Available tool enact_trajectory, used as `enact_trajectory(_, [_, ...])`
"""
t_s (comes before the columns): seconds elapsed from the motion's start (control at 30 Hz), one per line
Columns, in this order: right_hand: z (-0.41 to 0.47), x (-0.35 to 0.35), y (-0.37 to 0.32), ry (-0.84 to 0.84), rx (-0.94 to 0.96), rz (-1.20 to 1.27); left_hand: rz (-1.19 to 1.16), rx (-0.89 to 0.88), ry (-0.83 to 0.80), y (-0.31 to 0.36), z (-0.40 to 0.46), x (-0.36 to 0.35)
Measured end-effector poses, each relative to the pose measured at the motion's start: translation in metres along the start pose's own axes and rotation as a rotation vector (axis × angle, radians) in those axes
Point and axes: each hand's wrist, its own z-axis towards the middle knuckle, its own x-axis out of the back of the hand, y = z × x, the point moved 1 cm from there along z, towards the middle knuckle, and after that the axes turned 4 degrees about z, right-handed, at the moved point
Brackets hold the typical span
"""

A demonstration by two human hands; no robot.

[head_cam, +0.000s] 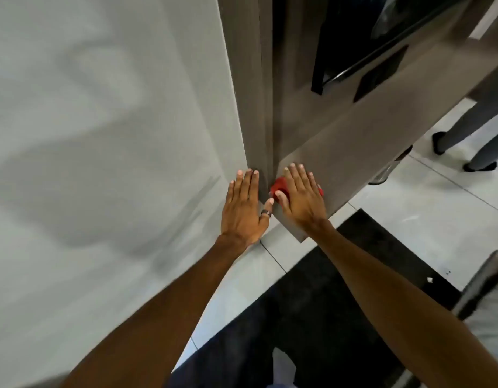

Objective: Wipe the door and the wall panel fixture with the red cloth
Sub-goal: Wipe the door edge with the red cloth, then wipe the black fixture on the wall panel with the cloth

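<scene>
- My right hand [301, 196] is flat, fingers straight, pressing the red cloth [278, 186] onto the door [354, 141], low down, close to the frame [259, 107]
- My left hand [245, 208] is spread flat too, holding nothing, resting on the white wall [116, 135], fingertips reaching the frame
- Black mat [326, 275] on the floor beneath my arms

- left hand [243, 210] flat on pale plaster wall [102, 121], just left of brown wooden door frame [266, 107]
- right hand [302, 197] on crumpled red cloth [278, 186], against brown wooden door [354, 152], right of frame
- black rectangular mat [354, 264] on tiled floor [427, 214] below door
- another person's legs [477, 130] beyond door, far right
</scene>
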Motion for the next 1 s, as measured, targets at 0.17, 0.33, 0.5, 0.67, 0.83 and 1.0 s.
enact_trajectory(0.17, [0.009,-0.033,0.02,-0.027,-0.022,-0.12,-0.057,-0.045,0.064,-0.015,-0.014,-0.034])
enact_trajectory(0.33, [-0.01,-0.021,0.007,-0.13,-0.079,-0.096,-0.09,-0.057,0.027,-0.024,-0.057,-0.033])
enact_trajectory(0.5, [-0.081,-0.012,-0.036,-0.069,-0.242,0.181,-0.034,-0.069,0.042,-0.049,-0.108,0.003])
enact_trajectory(0.67, [-0.134,0.019,-0.148,0.129,-0.654,1.331,-0.016,-0.042,0.189,-0.09,-0.147,0.075])
enact_trajectory(0.83, [-0.135,0.055,-0.303,0.108,-0.479,1.843,0.058,-0.063,0.478,-0.145,-0.191,0.179])
enact_trajectory(1.0, [-0.135,0.083,-0.45,0.282,-0.114,1.689,0.143,0.039,0.783,-0.212,-0.261,0.275])
